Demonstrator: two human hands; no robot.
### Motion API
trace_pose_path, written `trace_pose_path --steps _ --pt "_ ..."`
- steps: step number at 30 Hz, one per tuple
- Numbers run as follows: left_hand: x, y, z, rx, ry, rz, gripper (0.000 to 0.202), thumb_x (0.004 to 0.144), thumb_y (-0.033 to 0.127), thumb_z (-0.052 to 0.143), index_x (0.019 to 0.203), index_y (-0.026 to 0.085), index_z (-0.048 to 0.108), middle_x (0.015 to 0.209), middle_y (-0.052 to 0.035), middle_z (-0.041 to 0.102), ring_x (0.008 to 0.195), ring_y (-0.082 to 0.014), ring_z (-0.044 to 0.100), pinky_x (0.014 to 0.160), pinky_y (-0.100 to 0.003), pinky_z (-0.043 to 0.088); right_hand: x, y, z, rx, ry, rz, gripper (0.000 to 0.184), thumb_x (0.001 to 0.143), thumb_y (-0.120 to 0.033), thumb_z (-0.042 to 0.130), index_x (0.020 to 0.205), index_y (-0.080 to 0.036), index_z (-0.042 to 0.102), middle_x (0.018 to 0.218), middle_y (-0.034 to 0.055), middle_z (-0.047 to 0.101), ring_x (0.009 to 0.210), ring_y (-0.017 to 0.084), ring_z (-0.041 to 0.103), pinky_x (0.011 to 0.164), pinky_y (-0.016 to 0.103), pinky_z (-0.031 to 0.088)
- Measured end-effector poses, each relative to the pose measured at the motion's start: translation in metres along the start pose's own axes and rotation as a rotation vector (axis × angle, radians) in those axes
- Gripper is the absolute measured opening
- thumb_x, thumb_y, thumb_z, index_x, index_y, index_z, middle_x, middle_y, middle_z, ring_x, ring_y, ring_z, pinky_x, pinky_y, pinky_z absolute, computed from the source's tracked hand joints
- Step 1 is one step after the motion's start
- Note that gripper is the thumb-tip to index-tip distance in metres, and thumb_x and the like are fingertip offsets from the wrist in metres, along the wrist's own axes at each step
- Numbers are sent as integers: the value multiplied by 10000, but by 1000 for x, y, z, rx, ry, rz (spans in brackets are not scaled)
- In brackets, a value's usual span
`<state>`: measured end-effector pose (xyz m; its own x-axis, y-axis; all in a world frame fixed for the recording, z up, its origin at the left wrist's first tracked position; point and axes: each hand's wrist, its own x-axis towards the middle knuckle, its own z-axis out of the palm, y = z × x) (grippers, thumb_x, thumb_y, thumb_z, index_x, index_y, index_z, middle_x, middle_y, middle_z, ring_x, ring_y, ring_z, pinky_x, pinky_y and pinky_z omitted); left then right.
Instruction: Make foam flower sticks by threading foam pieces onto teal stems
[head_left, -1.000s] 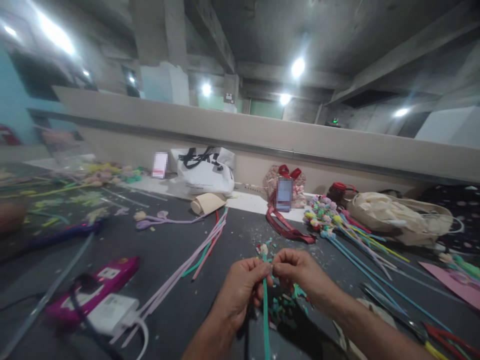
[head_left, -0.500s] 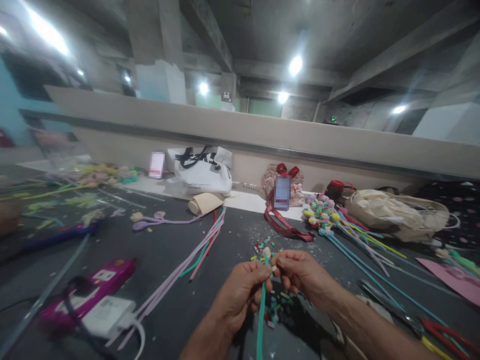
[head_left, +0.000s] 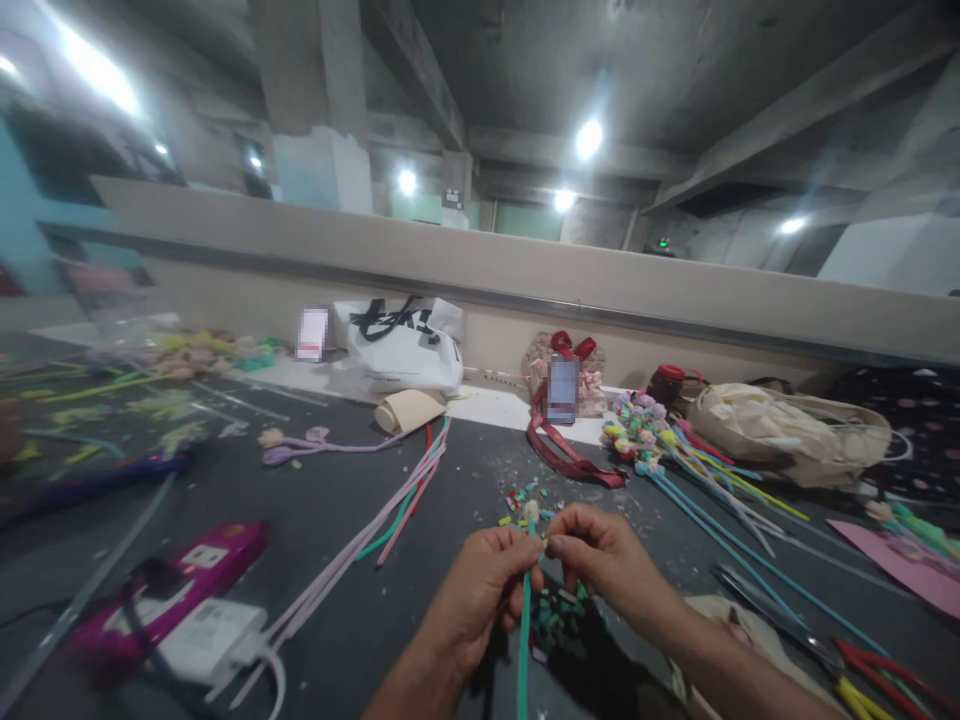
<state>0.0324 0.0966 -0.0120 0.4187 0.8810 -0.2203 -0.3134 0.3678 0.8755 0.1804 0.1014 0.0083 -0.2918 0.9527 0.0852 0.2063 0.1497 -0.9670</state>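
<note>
Low in the middle of the view, my left hand (head_left: 480, 590) pinches a green fuzzy stem, likely a pipe cleaner (head_left: 523, 655), just under its top. The stem hangs down past my fingers to the lower edge. A small cream flower head (head_left: 532, 510) sits on its upper end. My right hand (head_left: 611, 560) is closed in a pinch right beside it, thumb against forefinger, close to my left fingertips. Whatever lies between those right fingertips is too small to make out. Cut scraps (head_left: 559, 612) in green, red and yellow lie beneath and behind both hands.
Red-handled scissors (head_left: 814, 645) lie at the lower right. Bunched fuzzy flowers (head_left: 643, 425) with long stems lie behind them. To the left are lilac stems (head_left: 360, 540), a magenta power strip (head_left: 180, 590) and a white charger (head_left: 214, 640). Bags (head_left: 401, 345) and phones (head_left: 562, 388) line the back.
A small whitish piece that showed between my fingertips is now mostly hidden. My right fingers have turned slightly at the stem; my left hand keeps its grip. The view has shifted slightly.
</note>
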Motion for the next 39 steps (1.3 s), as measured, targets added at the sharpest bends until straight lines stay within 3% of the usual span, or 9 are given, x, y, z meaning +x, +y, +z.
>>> trace_pose_path --steps 4,9,13,17,24,39 --pt "0 0 0 -14 -16 -34 286 652 373 570 508 141 481 255 77 366 215 -20 260 274 -140 162 -4 5 -1 -228 51 -151 110 750 -244 531 707 -156 581 594 -30 508 465 74 472 456 189 370" --pt "-2 2 1 -39 -97 -77 299 622 377 576 475 141 467 262 89 330 223 -11 227 275 -145 161 -10 4 -4 -418 51 -277 118 773 -219 506 678 -172 558 591 -27 487 524 92 463 508 200 353" --pt "-4 2 6 171 84 -29 267 628 376 563 512 155 468 316 72 432 227 -21 258 280 -155 148 -13 0 -16 -494 30 -307 130 775 -209 505 654 -176 538 588 -29 479 542 97 446 510 200 335" --pt "-1 -3 7 474 217 44 135 583 224 548 488 156 480 363 52 487 300 -50 357 338 -167 259 -13 -1 -38 -565 49 -332 137 780 -243 517 665 -182 559 639 -9 526 615 119 481 574 220 355" --pt "4 -13 3 696 142 66 159 602 237 509 476 144 539 353 26 499 349 -82 427 389 -183 277 -13 -3 -44 -664 -60 -380 156 793 -252 509 681 -182 593 628 -4 529 613 116 495 558 210 355" --pt "5 -22 -3 640 54 45 149 583 222 480 463 146 526 350 35 475 326 -66 374 366 -184 265 -16 -12 -36 -893 -194 -440 181 825 -223 458 718 -194 601 744 18 559 695 114 533 625 211 376"
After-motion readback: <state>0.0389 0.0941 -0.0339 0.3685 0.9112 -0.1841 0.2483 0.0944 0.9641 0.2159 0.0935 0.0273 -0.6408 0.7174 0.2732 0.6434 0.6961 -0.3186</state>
